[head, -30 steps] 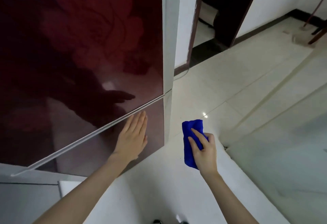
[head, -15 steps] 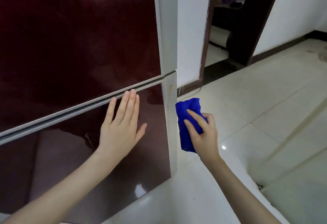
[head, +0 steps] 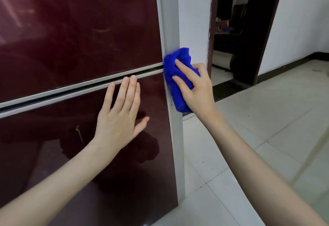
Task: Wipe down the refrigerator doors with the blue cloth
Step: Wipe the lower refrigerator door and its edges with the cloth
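The right hand [head: 197, 90] grips the bunched blue cloth [head: 171, 68] against the refrigerator's grey side edge [head: 176, 145], at one o'clock from the left hand [head: 119, 117], whose flat, straight fingers press the lower door [head: 89, 172], so that bare palm may well smear fresh prints across the glossy panel being cleaned

Upper door [head: 80, 29] cut off by top and left edges; lower door [head: 133, 181] by left and bottom edges. Both forearms cut off at lower corners. Right hand [head: 197, 90] covers middle of blue cloth [head: 176, 61]; thumb hidden behind cloth. Left hand [head: 119, 117] palm hidden against lower door. Room beyond doorway [head: 229, 35] dark, contents unreadable. Specks on fridge side edge [head: 176, 145] too small to tell.
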